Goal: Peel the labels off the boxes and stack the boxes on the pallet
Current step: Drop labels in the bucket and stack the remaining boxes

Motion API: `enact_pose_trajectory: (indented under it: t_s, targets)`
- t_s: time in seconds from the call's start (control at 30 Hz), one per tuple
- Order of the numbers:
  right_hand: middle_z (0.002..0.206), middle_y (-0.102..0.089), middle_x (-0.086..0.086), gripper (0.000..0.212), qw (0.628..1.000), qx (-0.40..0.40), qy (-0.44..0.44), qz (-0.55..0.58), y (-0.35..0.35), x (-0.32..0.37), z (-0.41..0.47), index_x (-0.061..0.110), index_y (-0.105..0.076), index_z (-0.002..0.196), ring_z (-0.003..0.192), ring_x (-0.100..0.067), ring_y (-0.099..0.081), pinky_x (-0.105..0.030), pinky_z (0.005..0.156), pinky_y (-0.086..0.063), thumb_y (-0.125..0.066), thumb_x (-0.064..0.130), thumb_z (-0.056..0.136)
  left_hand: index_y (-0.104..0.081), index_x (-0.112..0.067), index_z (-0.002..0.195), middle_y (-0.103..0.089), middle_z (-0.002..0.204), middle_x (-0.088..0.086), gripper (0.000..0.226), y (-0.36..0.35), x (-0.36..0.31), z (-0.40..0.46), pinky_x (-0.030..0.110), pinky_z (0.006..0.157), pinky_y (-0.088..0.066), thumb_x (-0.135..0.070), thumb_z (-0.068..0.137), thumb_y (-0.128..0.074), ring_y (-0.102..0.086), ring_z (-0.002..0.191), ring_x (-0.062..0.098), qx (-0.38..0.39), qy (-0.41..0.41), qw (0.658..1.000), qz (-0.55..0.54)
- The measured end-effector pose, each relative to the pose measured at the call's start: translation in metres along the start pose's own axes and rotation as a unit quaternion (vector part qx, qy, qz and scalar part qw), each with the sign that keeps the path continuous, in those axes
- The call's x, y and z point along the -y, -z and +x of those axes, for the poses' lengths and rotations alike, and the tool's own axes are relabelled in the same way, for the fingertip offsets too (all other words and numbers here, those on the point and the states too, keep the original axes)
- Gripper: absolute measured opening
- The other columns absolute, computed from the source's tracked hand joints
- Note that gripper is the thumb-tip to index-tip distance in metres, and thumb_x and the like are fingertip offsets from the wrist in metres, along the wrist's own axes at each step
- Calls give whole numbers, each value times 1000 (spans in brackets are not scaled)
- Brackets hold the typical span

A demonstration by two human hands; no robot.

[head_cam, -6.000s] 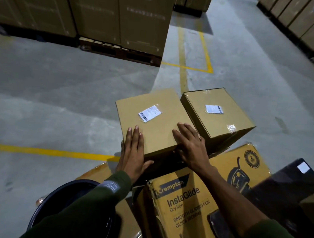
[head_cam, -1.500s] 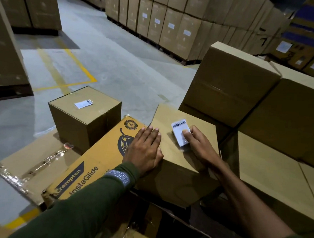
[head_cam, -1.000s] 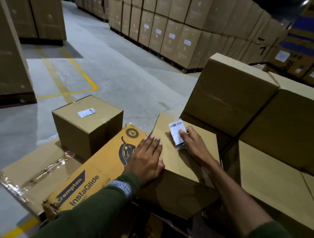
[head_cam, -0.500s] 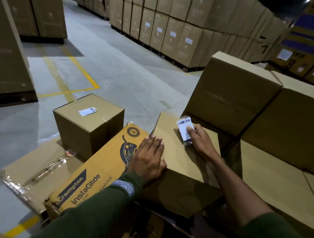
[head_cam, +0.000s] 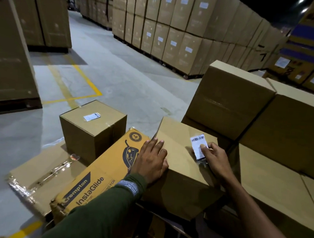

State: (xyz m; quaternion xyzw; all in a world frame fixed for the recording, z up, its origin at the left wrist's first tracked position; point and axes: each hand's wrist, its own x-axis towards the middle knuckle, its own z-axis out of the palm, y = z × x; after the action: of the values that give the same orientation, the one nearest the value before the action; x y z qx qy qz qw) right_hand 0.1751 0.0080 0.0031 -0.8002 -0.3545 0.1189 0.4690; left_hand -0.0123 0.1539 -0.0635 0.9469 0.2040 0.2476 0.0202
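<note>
A plain brown box lies in front of me, tilted, among other boxes. My left hand presses flat on its near left corner, fingers apart. My right hand pinches a white barcode label with its clear plastic cover, lifted partly off the box top. A second small brown box with a white label on top stands to the left on flattened cardboard. Stacked brown boxes rise just behind and to the right. No pallet shows under them.
A yellow Crompton InstaGlide carton lies on its side beside the box I hold. Flattened taped cardboard covers the floor at left. Tall stacks of cartons line the far side of the grey aisle with yellow floor lines.
Six seconds ago the box sat beside the other labelled one; it now lies by the stack. Over the last second my right hand has pulled the label further up off the box.
</note>
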Motion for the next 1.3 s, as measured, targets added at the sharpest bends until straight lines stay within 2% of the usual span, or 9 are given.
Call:
enact_pose_trajectory:
  t_s: [0.13, 0.27, 0.43, 0.53, 0.63, 0.77, 0.97, 1.17, 1.3]
  targets:
    - [96, -71, -13, 18, 982, -68, -77, 158, -14, 5, -16, 8, -68, 93, 78, -15, -66, -28, 67, -54, -59, 23, 98, -58, -14, 111, -53, 139, 15, 45, 13, -2, 0, 52, 111, -33, -41, 98, -24, -45, 130, 32, 61, 0, 997, 49]
    - [90, -70, -11, 15, 942, -59, -131, 303, -11, 23, -42, 6, -66, 92, 78, -20, -67, -29, 62, -56, -55, 13, 99, -28, -18, 150, -14, 163, 7, 68, 42, -9, -3, 56, 118, -6, -57, 99, -6, -12, 149, 27, 166, -1, 981, 104]
    - [100, -72, -13, 14, 972, 17, -68, 223, -8, 17, -76, 10, -71, 87, 90, -24, -69, -43, 80, -58, -61, 15, 96, -8, -13, 155, -4, 164, 6, 87, 57, -15, -47, 54, 119, 0, -61, 86, 14, 0, 150, 25, 145, 75, 977, 135]
    - [94, -72, -2, 13, 981, 46, -16, 189, -18, 15, -101, 18, -72, 85, 86, -14, -68, -23, 69, -58, -64, 16, 95, -7, -13, 156, -1, 164, 7, 86, 66, -18, -93, 53, 119, 3, -58, 85, 13, 4, 150, 26, 152, 125, 968, 153]
    - [92, -73, 1, 8, 980, 87, 24, 180, -41, 20, -123, 13, -75, 92, 82, -12, -69, -15, 59, -51, -68, 18, 92, -15, -12, 155, -5, 164, 7, 82, 83, -21, -146, 52, 119, 0, -56, 88, 5, 0, 150, 27, 142, 176, 960, 167]
    - [94, -75, 3, 13, 974, 162, 47, 153, -92, 28, -157, 19, -76, 98, 86, -12, -71, -25, 71, -54, -76, 24, 85, -23, -13, 153, -11, 163, 8, 73, 108, -16, -218, 52, 118, -3, -53, 93, -10, -6, 149, 30, 148, 268, 933, 186]
    - [86, -75, 8, 4, 955, 262, 105, 91, -182, 56, -221, 22, -76, 89, 82, -8, -70, -30, 76, -56, -73, 23, 87, -56, -9, 133, -47, 146, 14, 65, 142, 11, -339, 61, 107, -33, -47, 90, -26, -36, 136, 36, 164, 388, 883, 208]
    - [91, -74, 3, 12, 929, 341, 136, 40, -268, 93, -280, 14, -77, 96, 82, -7, -66, -14, 66, -47, -70, 20, 89, -58, -8, 131, -46, 147, 13, 65, 169, 34, -434, 61, 109, -24, -46, 90, -25, -31, 139, 35, 142, 458, 850, 220]
    - [84, -75, 7, 6, 918, 380, 105, 36, -320, 110, -310, 24, -74, 81, 80, -9, -70, -32, 76, -59, -71, 22, 85, -59, -7, 129, -47, 147, 14, 64, 188, 53, -480, 62, 108, -24, -46, 91, -25, -29, 139, 35, 137, 481, 837, 221]
